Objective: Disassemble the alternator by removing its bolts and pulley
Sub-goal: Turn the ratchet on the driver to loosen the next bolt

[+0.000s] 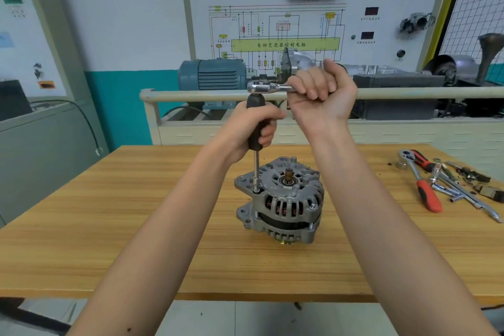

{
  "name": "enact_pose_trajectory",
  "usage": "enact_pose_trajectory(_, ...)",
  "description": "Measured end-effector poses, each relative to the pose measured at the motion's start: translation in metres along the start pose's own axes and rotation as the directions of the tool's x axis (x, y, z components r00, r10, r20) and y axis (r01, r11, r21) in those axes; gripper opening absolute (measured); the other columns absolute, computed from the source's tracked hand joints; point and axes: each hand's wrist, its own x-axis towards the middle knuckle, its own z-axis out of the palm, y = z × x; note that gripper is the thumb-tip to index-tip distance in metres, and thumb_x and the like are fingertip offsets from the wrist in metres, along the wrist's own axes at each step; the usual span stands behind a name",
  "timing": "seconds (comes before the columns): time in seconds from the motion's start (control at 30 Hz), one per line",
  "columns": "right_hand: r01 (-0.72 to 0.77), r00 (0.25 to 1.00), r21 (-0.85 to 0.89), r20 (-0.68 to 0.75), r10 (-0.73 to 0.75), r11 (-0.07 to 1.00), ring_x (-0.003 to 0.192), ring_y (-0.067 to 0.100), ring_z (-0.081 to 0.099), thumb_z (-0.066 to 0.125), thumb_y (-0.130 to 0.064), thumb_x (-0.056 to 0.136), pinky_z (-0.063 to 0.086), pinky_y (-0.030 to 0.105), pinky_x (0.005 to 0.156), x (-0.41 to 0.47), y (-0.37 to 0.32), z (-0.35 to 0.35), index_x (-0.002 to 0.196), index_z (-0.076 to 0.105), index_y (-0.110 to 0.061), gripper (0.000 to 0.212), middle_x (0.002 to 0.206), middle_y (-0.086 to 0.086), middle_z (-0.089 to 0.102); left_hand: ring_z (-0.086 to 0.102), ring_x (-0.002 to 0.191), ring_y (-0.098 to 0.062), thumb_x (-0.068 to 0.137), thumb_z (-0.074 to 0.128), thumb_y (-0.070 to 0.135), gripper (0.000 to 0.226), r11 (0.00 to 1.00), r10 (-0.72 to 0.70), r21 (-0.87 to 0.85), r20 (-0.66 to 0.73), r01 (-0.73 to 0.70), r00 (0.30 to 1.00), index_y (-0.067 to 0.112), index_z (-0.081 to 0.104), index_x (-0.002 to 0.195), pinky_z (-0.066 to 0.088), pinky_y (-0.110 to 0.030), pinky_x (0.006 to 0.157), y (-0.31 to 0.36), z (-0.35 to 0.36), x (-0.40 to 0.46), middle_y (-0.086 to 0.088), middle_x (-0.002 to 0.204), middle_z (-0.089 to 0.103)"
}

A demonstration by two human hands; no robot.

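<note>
A workshop's wooden table (136, 199) holds one alternator (281, 199). The left hand (253, 128) grips a driver handle (255, 123); the right hand (321, 93) grips a ratchet (268, 88).

Both hands driving socket tool (256, 144) into alternator (281, 199).

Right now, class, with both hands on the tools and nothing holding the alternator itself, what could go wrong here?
1. The alternator stands free on the table; turning force could twist or tip it.
2. The left hand holds the black driver handle upright while the right hand pulls the ratchet sideways on top. The tall stack could lean, and the socket might slip off the bolt.
3. A slip could drive knuckles into the housing.
</note>
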Motion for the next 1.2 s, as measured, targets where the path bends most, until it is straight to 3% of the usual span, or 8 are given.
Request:
enact_pose_trajectory(0.1,0.025,0.999,0.012,-0.025,-0.025,1.0,0.034,0.012,0.023,0.036,-0.01,0.094,0.026,0.023,0.04,-0.003,-0.001,-0.002,0.035,0.032,-0.017,0.06,0.034,-0.003,0.024,0.021,0.031,-0.01,0.091,0.052,0.007,0.055,0.999,-0.025,-0.038,0.013,0.025,1.0,0.021,0.036,0.041,0.021,-0.019,0.037,-0.001,0.004,0.001,0.005,0.036,0.026)
enact_pose_trajectory(0.23,0.246,0.967,-0.261,0.132,-0.217,0.933,0.041,0.014,0.028,0.036,-0.005,0.095,0.034,0.027,0.052,-0.023,0.014,0.0,0.041,0.036,-0.017,0.055,0.038,-0.003,0.029,0.014,0.032,-0.01,0.088,0.053,0.006,0.054,0.999,-0.024,-0.032,-0.221,0.017,0.975,0.025,0.029,0.044,0.015,-0.016,0.037,-0.005,0.014,0.004,0.007,0.037,0.021)
enact_pose_trajectory(0.43,0.644,0.765,-0.571,0.46,-0.451,0.509,0.049,0.014,0.033,0.048,0.002,0.086,0.03,0.029,0.056,-0.047,0.046,0.007,0.055,0.043,-0.023,0.04,0.047,-0.014,0.039,0.027,0.058,-0.018,0.085,0.057,0.004,0.027,0.991,0.107,0.122,-0.539,-0.048,0.835,0.013,0.042,0.064,0.022,-0.022,0.042,-0.007,0.03,0.007,-0.006,0.06,0.038)
enact_pose_trajectory(0.53,0.556,0.83,-0.507,0.382,-0.407,0.658,0.046,0.014,0.033,0.048,0.0,0.084,0.032,0.03,0.055,-0.038,0.037,0.008,0.045,0.042,-0.02,0.044,0.043,-0.008,0.036,0.022,0.052,-0.017,0.082,0.059,0.003,0.037,0.996,0.091,0.057,-0.537,-0.071,0.838,0.018,0.035,0.058,0.02,-0.026,0.047,-0.008,0.03,0.008,0.001,0.052,0.029)
enact_pose_trajectory(0.7,0.09,0.993,-0.155,0.089,-0.077,0.984,0.038,0.012,0.027,0.038,-0.006,0.09,0.034,0.025,0.048,-0.008,0.0,-0.002,0.036,0.036,-0.018,0.056,0.036,-0.003,0.028,0.023,0.037,-0.014,0.083,0.059,0.001,0.038,1.0,0.02,-0.017,-0.273,-0.026,0.962,0.016,0.037,0.056,0.021,-0.022,0.042,-0.006,0.015,0.004,0.002,0.043,0.03)
enact_pose_trajectory(0.83,0.006,1.0,0.045,-0.025,-0.005,0.999,0.034,0.012,0.025,0.046,-0.008,0.081,0.031,0.023,0.041,0.003,-0.003,-0.008,0.036,0.034,-0.016,0.047,0.034,-0.003,0.026,0.024,0.034,-0.012,0.089,0.056,0.01,0.044,0.996,-0.085,0.009,-0.015,0.085,0.996,0.018,0.038,0.049,0.023,-0.021,0.04,-0.001,0.005,0.005,0.004,0.039,0.03)
enact_pose_trajectory(0.97,0.103,0.995,-0.106,0.012,-0.103,0.989,0.038,0.013,0.026,0.037,-0.008,0.095,0.033,0.025,0.047,-0.003,0.004,-0.006,0.037,0.036,-0.018,0.058,0.036,-0.003,0.027,0.015,0.032,-0.01,0.09,0.053,0.008,0.054,0.996,-0.082,-0.035,-0.115,0.078,0.99,0.023,0.028,0.044,0.014,-0.02,0.038,-0.003,0.008,0.007,0.006,0.037,0.02)
enact_pose_trajectory(1.2,0.632,0.775,-0.561,0.455,-0.439,0.534,0.049,0.014,0.033,0.055,-0.012,0.084,0.032,0.031,0.057,-0.045,0.048,0.002,0.051,0.045,-0.023,0.036,0.048,-0.012,0.039,0.026,0.04,-0.01,0.087,0.056,0.007,0.035,0.991,0.091,0.135,-0.507,-0.025,0.857,0.015,0.037,0.059,0.022,-0.017,0.036,-0.011,0.026,0.011,-0.001,0.054,0.034)
